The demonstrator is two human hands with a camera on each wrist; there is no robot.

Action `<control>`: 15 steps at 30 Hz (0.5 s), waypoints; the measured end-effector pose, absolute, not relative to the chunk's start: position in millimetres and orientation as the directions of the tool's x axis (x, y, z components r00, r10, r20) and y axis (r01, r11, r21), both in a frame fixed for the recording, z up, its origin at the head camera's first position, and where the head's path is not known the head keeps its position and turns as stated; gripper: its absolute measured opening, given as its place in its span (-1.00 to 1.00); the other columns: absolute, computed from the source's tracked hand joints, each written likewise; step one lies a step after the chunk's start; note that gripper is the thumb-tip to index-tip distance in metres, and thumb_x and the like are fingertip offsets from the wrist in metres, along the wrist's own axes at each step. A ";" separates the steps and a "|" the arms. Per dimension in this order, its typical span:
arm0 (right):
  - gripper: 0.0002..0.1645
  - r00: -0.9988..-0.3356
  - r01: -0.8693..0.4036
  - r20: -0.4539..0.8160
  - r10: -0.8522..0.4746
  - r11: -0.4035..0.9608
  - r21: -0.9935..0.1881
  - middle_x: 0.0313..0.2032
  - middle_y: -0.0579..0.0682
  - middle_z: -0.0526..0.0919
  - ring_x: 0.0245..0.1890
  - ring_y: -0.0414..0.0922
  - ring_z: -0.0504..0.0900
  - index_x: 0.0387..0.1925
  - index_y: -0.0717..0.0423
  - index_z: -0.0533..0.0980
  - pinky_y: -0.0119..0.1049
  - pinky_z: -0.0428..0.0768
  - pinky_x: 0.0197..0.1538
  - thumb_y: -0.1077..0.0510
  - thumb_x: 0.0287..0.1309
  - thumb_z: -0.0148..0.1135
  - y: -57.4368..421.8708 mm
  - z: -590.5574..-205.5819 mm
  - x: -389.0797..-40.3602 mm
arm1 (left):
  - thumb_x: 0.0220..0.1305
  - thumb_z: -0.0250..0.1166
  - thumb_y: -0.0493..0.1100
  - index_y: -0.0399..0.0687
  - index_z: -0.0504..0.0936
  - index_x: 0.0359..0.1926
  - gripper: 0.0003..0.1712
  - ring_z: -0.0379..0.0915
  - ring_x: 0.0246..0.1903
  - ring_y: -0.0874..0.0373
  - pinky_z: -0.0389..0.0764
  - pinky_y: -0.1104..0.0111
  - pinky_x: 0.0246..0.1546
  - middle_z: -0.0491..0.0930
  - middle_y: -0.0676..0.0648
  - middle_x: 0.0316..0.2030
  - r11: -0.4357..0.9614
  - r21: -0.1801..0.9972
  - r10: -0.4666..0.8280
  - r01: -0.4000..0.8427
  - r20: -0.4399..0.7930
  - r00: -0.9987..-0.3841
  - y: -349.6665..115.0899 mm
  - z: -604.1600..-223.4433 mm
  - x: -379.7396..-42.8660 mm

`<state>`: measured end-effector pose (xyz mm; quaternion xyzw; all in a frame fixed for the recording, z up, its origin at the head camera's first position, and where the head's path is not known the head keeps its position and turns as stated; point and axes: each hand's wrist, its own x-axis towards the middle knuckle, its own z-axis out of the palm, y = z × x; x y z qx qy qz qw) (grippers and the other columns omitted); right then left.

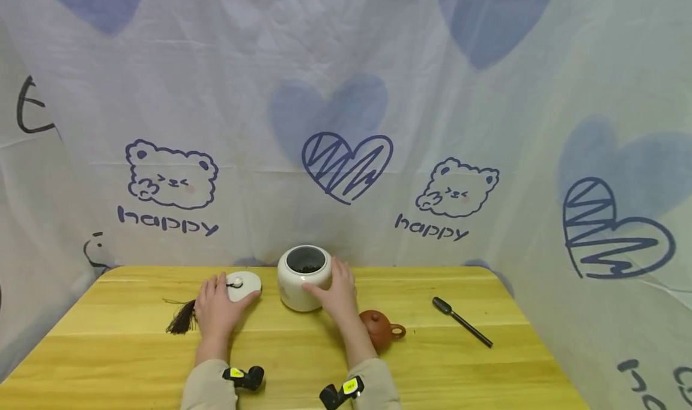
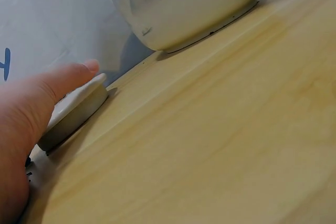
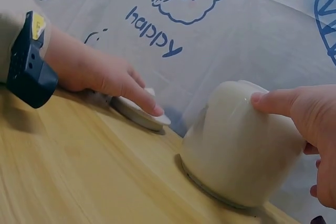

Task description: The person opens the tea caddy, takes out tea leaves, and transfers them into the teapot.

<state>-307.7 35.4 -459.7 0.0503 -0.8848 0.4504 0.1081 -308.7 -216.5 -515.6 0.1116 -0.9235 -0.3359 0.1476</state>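
A white ceramic jar (image 1: 303, 293) stands upright and uncovered near the table's back edge, with dark bits like loose tea leaves inside. My right hand (image 1: 342, 296) holds its right side, thumb on the front and fingers round the far side, partly hidden. To the left, a round white lid (image 1: 250, 284) with a small knob and dark cord lies flat on the table. Over its left and near edges rests my left hand (image 1: 217, 308); in the left wrist view the thumb (image 2: 65, 78) stretches straight along the lid's rim. A dark tassel (image 1: 182, 319) lies beside that hand.
A reddish-brown clay teapot (image 1: 377, 331) sits just right of my right forearm, which partly hides it. Farther right lies a dark slim tool (image 1: 466, 324) with a thicker head. A printed white cloth (image 1: 248, 128) hangs behind the wooden table (image 1: 292, 356).
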 end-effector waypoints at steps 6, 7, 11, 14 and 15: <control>0.13 -0.974 -0.178 0.225 -0.001 0.617 -0.766 0.44 0.21 0.23 0.47 0.21 0.13 0.45 0.21 0.17 0.33 0.15 0.39 -0.21 -0.02 0.45 36.9 -461.1 -307.7 | 0.04 0.33 0.41 -0.27 0.11 0.46 0.21 -0.12 0.41 -0.39 -0.17 -0.26 0.41 0.05 -0.43 0.43 0.769 0.625 -0.299 -0.131 0.172 -0.938 -217.1 -515.0 -308.4; 0.13 -0.974 -0.177 0.225 -0.001 0.621 -0.764 0.44 0.21 0.23 0.47 0.21 0.14 0.45 0.20 0.17 0.32 0.15 0.40 -0.22 -0.01 0.44 37.1 -461.0 -307.8 | 0.03 0.33 0.41 -0.28 0.11 0.46 0.21 -0.10 0.40 -0.40 -0.17 -0.26 0.41 0.05 -0.43 0.42 0.772 0.622 -0.296 -0.131 0.170 -0.940 -217.0 -514.7 -309.0; 0.12 -0.974 -0.175 0.226 0.000 0.632 -0.755 0.44 0.18 0.24 0.47 0.19 0.14 0.45 0.19 0.17 0.33 0.16 0.39 -0.23 -0.01 0.43 37.8 -459.9 -308.4 | 0.00 0.37 0.39 -0.29 0.09 0.46 0.24 -0.09 0.39 -0.42 -0.17 -0.27 0.41 0.04 -0.45 0.42 0.783 0.608 -0.280 -0.133 0.154 -0.948 -216.7 -512.9 -310.5; 0.12 -0.974 -0.178 0.227 -0.003 0.634 -0.753 0.44 0.18 0.24 0.47 0.19 0.15 0.44 0.20 0.18 0.33 0.16 0.39 -0.23 -0.01 0.43 38.0 -459.5 -309.4 | -0.02 0.39 0.36 -0.30 0.07 0.47 0.26 -0.08 0.38 -0.43 -0.17 -0.27 0.40 0.03 -0.46 0.42 0.790 0.598 -0.269 -0.135 0.140 -0.953 -217.0 -511.7 -311.6; 0.12 -0.974 -0.180 0.228 -0.005 0.632 -0.754 0.44 0.18 0.24 0.47 0.20 0.15 0.44 0.20 0.18 0.32 0.16 0.40 -0.22 -0.01 0.44 38.1 -459.2 -309.5 | -0.02 0.40 0.36 -0.30 0.07 0.47 0.26 -0.08 0.37 -0.44 -0.17 -0.27 0.40 0.04 -0.47 0.41 0.793 0.595 -0.267 -0.134 0.141 -0.953 -217.1 -511.3 -311.6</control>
